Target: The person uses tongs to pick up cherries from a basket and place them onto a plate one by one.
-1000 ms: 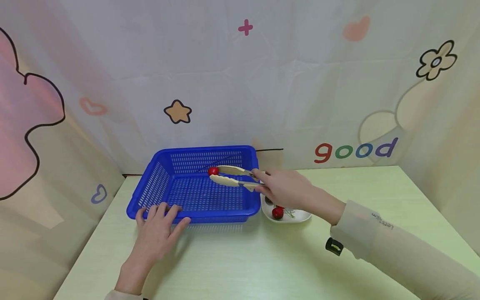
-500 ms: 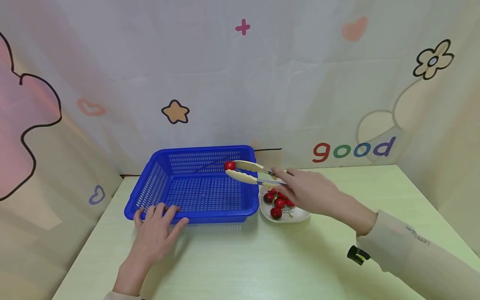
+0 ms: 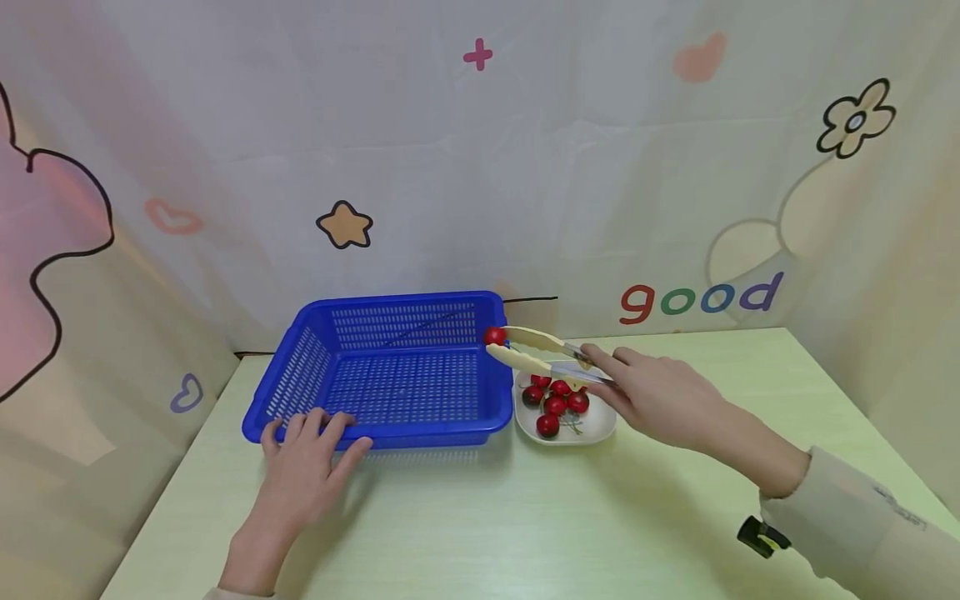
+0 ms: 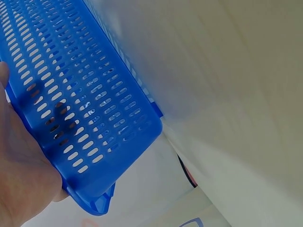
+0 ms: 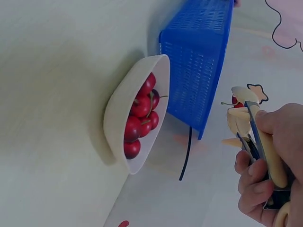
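Note:
In the head view my left hand (image 3: 300, 475) grips the near rim of a blue plastic basket (image 3: 442, 431), fingers over the edge and thumb outside; dark finger shapes show through the slots (image 4: 61, 113) in the left wrist view. With my right hand (image 3: 660, 396) I hold cream-tipped metal tongs (image 3: 525, 362), squeezed between thumb and fingers. A red cherry (image 3: 495, 336) sits at their tips, which overlap the basket's right rim; its stem shows in the right wrist view. Under the tongs, a white dish (image 3: 600, 429) carries several more cherries (image 5: 140, 106) with stems.
The dish stands close against the basket's right side on a pale green table (image 3: 420, 533). Behind them hangs a printed curtain (image 3: 420, 167) that closes off the back and sides.
My right hand has drawn the tongs and cherry rightward from over the basket to its right rim, uncovering more of the dish. The left hand keeps its place on the rim.

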### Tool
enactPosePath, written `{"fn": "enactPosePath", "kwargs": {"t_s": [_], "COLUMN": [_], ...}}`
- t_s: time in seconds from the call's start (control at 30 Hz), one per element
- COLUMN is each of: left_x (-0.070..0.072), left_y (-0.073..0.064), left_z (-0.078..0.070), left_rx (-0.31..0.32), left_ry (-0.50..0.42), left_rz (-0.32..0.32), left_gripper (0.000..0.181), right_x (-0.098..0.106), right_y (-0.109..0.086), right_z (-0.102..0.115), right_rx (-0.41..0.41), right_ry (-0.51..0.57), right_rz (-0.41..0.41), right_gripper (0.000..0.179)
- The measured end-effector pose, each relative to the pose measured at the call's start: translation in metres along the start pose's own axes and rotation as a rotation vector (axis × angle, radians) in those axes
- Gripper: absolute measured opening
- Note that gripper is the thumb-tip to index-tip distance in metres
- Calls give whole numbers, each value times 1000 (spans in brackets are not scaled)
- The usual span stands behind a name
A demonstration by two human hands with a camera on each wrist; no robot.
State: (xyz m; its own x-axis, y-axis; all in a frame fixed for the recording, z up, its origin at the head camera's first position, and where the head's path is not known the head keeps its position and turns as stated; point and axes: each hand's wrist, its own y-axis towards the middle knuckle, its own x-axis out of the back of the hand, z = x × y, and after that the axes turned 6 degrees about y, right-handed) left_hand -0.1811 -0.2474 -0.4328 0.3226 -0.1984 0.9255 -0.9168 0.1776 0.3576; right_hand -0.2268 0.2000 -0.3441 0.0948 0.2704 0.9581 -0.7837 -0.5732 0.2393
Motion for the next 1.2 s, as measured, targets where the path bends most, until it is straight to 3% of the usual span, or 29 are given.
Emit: {"fn": "enactPosePath", "kwargs": {"t_s": [0.47,0.77,1.2], "left_x": [1,-1,2], "left_y": [-2,-3,0], "left_z": [5,5,1], "left_rx": [8,5,3], "left_ry": [0,3,-6], "left_rz": [-1,-10,-1], "left_gripper": [43,44,43], "right_x": [-3,-16,-37], "right_y": [-32,-46,-57], "right_z": [-17,-25,-29], "right_rx": [-13,-47,-14], "right_ry": [-3,11,50], "right_rz": [-33,24,79], "right_gripper": [45,45,42]}}
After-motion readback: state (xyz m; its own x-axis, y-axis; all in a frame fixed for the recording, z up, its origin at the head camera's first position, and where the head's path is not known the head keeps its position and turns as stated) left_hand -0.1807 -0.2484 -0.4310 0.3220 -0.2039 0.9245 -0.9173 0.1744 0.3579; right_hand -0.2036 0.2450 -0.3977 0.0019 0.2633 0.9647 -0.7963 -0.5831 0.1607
